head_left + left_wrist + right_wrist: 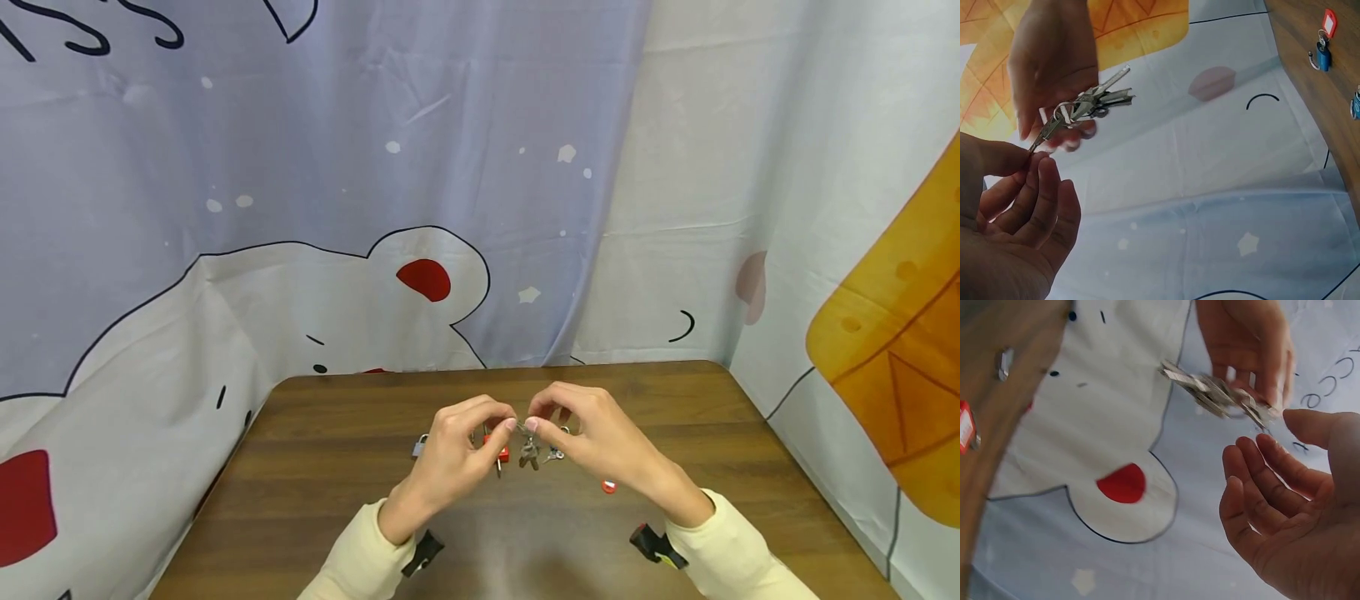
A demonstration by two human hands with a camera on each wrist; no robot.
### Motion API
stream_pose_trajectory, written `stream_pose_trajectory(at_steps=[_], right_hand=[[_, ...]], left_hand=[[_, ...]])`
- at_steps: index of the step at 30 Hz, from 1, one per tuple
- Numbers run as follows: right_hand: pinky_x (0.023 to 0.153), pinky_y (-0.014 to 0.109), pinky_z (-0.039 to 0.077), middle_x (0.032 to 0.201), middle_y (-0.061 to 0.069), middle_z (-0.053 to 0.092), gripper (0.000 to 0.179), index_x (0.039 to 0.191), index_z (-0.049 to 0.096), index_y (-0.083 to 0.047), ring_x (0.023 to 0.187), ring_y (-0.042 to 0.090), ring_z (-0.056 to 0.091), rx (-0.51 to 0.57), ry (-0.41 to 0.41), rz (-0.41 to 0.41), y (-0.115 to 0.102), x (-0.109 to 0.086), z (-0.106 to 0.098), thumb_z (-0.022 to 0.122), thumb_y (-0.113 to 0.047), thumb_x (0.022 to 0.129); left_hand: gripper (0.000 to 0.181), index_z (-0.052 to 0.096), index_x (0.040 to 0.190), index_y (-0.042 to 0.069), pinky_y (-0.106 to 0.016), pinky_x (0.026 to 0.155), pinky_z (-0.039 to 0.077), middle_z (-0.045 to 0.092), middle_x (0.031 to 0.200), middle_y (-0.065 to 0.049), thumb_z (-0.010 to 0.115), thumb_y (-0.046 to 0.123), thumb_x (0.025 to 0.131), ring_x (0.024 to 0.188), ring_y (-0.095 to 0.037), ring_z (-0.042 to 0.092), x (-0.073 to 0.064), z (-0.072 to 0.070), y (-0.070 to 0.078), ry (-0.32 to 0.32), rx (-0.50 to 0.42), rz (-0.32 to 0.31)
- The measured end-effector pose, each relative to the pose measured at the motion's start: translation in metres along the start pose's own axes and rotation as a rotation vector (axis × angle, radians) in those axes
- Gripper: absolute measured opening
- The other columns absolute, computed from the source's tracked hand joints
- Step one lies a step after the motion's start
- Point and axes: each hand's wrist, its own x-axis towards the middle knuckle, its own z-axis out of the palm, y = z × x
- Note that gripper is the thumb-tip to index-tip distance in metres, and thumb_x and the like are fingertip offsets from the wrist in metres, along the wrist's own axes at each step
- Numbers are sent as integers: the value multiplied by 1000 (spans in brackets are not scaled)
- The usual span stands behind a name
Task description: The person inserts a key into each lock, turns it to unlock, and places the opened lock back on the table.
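A bunch of silver keys (529,452) on a small ring hangs between the two hands above the table. My left hand (459,442) pinches one end of the bunch between thumb and forefinger, as the left wrist view shows at the metal piece by the ring (1063,112). Close by on the other side is my right hand (592,429), its fingers loosely bent. In the right wrist view a gap shows between its thumb and fingertips, beside the blurred keys (1210,394).
On the brown wooden table (360,467) lie a small padlock (419,447), a red tag (501,447) and a red round item (609,486). A blue padlock (1323,56) with a red key tag (1329,24) shows in the left wrist view. Printed curtains hang behind.
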Motion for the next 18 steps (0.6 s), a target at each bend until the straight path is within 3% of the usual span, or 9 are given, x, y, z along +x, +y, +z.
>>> stream_pose_trajectory(at_steps=[4,8,11,18], right_hand=[[68,19,52,88,-11,69,10,99,69,-16,75,-2,60,41,-21,11,4,-8,17,72,-17,89],[69,20,54,86,-7,70,9,98,69,-13,76,-1,61,53,-27,7,4,-12,29,71,-13,89],[70,23,56,86,-7,70,8,95,68,-14,77,-1,63,66,-22,18,3,-13,33,70,-10,89],[68,23,54,81,-13,65,11,97,66,-20,74,-2,60,97,-30,42,2,-16,36,62,-10,95]], left_hand=[[9,71,93,11,-15,62,49,70,83,2,63,12,96,70,-4,58,0,0,0,-2,0,-1],[9,70,91,11,-20,60,51,69,82,3,62,11,96,70,-4,59,0,0,0,8,-3,1],[9,70,90,11,-22,62,53,67,80,3,62,9,95,71,-4,60,-1,-1,-1,22,-2,-1],[9,69,88,12,-13,65,48,66,77,4,63,7,93,70,-4,58,-4,-2,-2,33,0,-32]])
